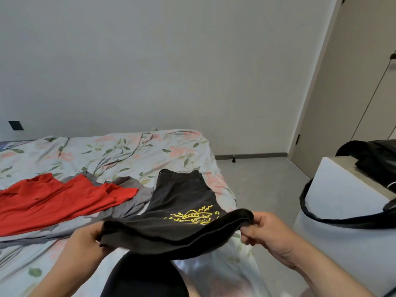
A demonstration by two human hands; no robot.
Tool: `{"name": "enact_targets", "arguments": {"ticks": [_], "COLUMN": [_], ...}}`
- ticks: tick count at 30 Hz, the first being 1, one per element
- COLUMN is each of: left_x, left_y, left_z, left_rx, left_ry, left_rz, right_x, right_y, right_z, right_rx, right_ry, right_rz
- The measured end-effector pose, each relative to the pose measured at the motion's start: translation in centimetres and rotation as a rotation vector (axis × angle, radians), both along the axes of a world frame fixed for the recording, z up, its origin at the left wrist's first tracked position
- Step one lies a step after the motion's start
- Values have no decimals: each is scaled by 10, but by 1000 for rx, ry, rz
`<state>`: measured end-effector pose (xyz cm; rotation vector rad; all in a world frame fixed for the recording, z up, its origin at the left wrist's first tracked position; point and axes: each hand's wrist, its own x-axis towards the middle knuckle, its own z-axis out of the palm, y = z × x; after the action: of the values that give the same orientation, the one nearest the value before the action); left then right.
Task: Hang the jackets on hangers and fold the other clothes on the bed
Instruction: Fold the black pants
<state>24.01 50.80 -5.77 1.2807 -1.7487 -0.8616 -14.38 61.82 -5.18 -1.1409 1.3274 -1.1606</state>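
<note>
Red top [60,196] and grey garment [128,202] lie loose on the bed [128,146], black one in hand

At left, red lies spread over grey, neither folded; the left hand [85,239] and right hand [270,234] each pinch a near corner of the black garment with yellow print [182,202], fingers curled round the cloth, its far half flat on the bed; rightmost, a dark jacket [375,159] is heaped on a white cabinet [342,200], unhung, no hanger in view, so most work looks left; the jacket is cut off, and whether the black piece is shorts or a shirt is unclear
</note>
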Motion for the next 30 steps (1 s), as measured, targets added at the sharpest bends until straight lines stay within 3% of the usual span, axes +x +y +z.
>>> {"name": "enact_targets", "arguments": {"ticks": [2,4,8,11,13,16,18,20,24,30], "left_x": [3,1,-18,-25,-21,-16,-13,-12,-20,-59], "left_y": [4,10,12,7,5,-1,-7,-15,-45,-107], "left_z": [10,17,25,32,37,39,32,24,5,-36], "left_rx": [-154,-140,129,374,532,781,845,866,834,844], "left_ry": [-148,-70,294,493,538,461,412,466,599,437], "left_rz": [13,-71,-117,-161,-286,-489,-501,-464,-294,-77], "right_x": [0,1,5,6,4,2,4,4,-4,-9], "right_y": [4,5,3,1,3,7,6,-3,-40,-124], "right_z": [3,8,25,31,32,33,31,23,0,-53], "right_rx": [-64,-135,-214,-130,-23,158,230,275,309,396], "right_ry": [80,97,13,-149,-228,-319,-394,-446,-506,-99], "right_rz": [-47,-67,-123,-90,24,247,342,284,-44,-241]}}
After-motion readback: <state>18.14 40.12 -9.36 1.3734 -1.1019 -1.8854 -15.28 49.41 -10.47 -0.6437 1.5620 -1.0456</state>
